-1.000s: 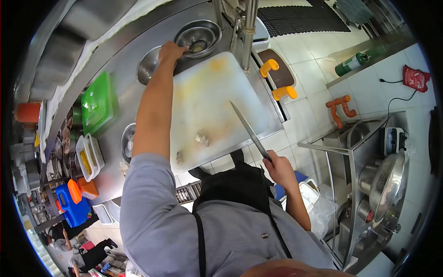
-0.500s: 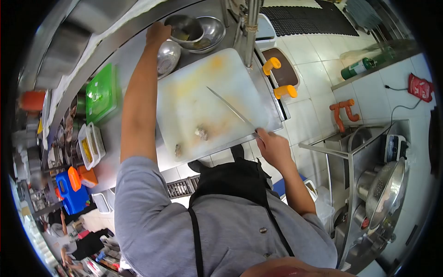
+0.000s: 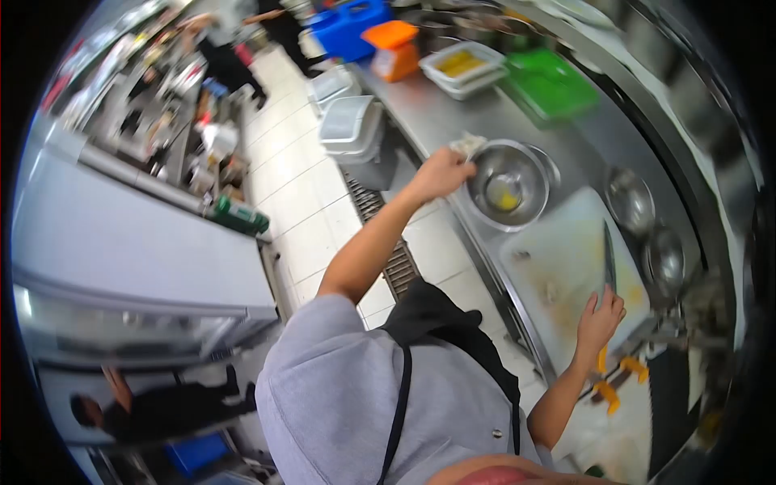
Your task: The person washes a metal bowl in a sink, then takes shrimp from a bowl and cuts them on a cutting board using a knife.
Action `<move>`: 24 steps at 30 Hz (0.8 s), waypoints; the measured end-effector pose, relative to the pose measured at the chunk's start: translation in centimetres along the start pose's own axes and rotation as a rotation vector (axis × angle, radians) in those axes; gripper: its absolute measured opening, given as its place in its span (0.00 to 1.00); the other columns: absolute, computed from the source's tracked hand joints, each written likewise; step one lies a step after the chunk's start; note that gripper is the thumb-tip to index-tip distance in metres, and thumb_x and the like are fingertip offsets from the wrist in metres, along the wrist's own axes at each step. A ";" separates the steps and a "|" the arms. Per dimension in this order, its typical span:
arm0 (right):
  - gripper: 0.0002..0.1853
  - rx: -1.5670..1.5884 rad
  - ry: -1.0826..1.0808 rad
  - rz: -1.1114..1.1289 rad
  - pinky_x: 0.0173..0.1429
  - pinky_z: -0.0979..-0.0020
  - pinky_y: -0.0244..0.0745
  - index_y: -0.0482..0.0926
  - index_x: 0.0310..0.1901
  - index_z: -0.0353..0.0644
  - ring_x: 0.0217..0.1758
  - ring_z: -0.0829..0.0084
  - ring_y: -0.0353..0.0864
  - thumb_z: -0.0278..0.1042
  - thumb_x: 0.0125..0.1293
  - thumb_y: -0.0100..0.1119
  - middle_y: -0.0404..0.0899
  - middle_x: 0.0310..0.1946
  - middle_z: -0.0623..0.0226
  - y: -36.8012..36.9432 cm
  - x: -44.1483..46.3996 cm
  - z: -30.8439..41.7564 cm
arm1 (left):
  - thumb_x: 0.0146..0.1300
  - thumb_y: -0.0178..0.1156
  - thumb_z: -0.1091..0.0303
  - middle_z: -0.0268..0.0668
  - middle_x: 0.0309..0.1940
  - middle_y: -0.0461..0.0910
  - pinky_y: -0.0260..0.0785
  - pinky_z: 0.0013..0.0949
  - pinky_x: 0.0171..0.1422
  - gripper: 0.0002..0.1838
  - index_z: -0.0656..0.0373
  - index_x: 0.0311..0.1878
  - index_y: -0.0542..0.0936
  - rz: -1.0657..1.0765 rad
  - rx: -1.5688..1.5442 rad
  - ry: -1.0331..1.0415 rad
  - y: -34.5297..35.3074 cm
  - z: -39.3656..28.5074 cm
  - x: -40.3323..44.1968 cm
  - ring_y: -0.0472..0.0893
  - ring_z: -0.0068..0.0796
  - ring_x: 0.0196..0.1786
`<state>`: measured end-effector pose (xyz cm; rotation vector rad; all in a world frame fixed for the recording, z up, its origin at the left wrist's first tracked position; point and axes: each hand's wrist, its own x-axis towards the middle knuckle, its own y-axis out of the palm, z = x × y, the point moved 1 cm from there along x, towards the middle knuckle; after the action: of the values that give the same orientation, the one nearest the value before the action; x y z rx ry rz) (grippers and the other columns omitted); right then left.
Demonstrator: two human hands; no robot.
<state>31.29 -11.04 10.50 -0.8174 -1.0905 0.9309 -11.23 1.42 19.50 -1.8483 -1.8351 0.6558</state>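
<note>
My left hand (image 3: 444,173) is closed on the near-left rim of a metal bowl (image 3: 529,212), which holds a little yellow content and overlaps the white cutting board's corner. A knife (image 3: 609,252) lies along the stained cutting board (image 3: 529,250), its blade pointing away from me. At its handle end is my right hand (image 3: 602,317), its fingers apart and the handle mostly hidden beneath them. Small greyish scraps (image 3: 552,293) rest on the board. Two more metal bowls, one nearer the wall (image 3: 630,200) and one further right (image 3: 664,255), stand beyond the board.
Along the counter (image 3: 420,121) are a green-lidded container (image 3: 551,84), white trays (image 3: 462,65), an orange item (image 3: 394,52) and a blue jug (image 3: 349,31). Lidded bins (image 3: 352,125) stand beside it. Orange-yellow knobs (image 3: 634,369) sit near the board. Other people (image 3: 166,408) stand farther off.
The view has turned toward the left. My left hand has gone from the bowls behind the board to a bowl beside it. The knife now lies on the board, my right hand's fingers loosened.
</note>
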 end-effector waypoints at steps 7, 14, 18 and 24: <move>0.19 0.591 -0.609 0.488 0.59 0.54 0.74 0.79 0.56 0.35 0.54 0.49 0.77 0.33 0.67 0.63 0.78 0.46 0.49 5.2 -3.0 21.5 | 0.59 0.62 0.60 0.43 0.16 0.76 0.67 0.41 0.29 0.18 0.72 0.29 0.83 -0.387 -0.074 -0.480 -5.2 18.4 -21.6 0.75 0.26 0.24; 0.20 0.749 -0.769 1.026 0.55 0.53 0.77 0.77 0.54 0.34 0.48 0.42 0.83 0.42 0.68 0.63 0.80 0.50 0.42 11.5 -14.5 36.7 | 0.60 0.63 0.62 0.44 0.15 0.74 0.65 0.41 0.29 0.17 0.71 0.27 0.81 -0.570 -0.198 -0.750 -3.0 21.3 -39.0 0.71 0.27 0.22; 0.17 0.726 -0.904 1.238 0.50 0.56 0.79 0.76 0.49 0.33 0.40 0.51 0.84 0.38 0.68 0.62 0.83 0.43 0.47 12.6 -18.5 41.8 | 0.60 0.60 0.59 0.55 0.22 0.80 0.72 0.47 0.36 0.19 0.71 0.32 0.82 -0.604 -0.117 -0.847 -2.4 21.2 -44.3 0.82 0.45 0.27; 0.13 0.595 -0.876 1.801 0.20 0.64 0.79 0.72 0.49 0.36 0.25 0.66 0.83 0.27 0.63 0.57 0.80 0.33 0.55 10.7 -24.1 49.6 | 0.69 0.63 0.57 0.37 0.18 0.77 0.67 0.36 0.29 0.18 0.67 0.36 0.85 -0.978 -0.465 -0.958 0.1 21.2 -53.9 0.76 0.26 0.24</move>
<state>-23.03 -24.42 5.43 -0.7404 -0.3792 3.1426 -24.33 -52.78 3.79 -0.5214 -3.3243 0.8045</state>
